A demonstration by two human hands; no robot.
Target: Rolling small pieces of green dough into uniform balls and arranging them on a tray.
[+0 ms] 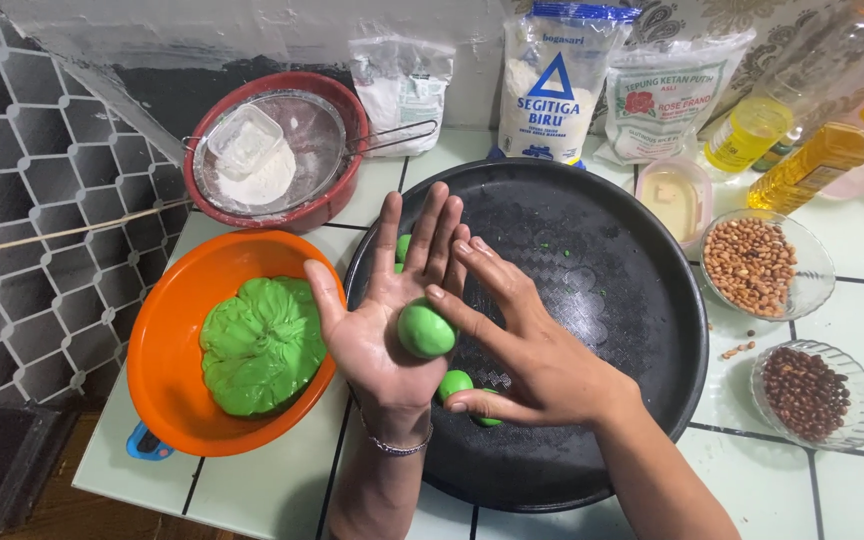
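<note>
Left hand turned palm up, fingers spread and open, cradling a green dough ball in the hollow of the palm rather than clamping it. Right hand laid slantwise across it, palm facing down and left, fingers straight and loosely open, two fingertips touching the upper right edge of the ball; no closed grip on either side, only the ball resting on one palm with the other hand's fingers against it. Directly beneath the held ball, on the round black tray, two more small green dough balls just under the right thumb, touching or nearly touching each other, partly hidden by the hand. Beyond the left fingertips, another bit of green peeking between the fingers, probably one more ball on the tray, though mostly covered. Left of the left palm, close beside the thumb, an orange bowl with a large lump of green dough. Farther off past that bowl, a red bowl carrying a wire sieve with white flour. Right of the right hand, past the tray's rim, a glass dish of pale peanuts and, nearer, a glass dish of dark beans. Beyond the tray, bags of flour and bottles of yellow oil.
</note>
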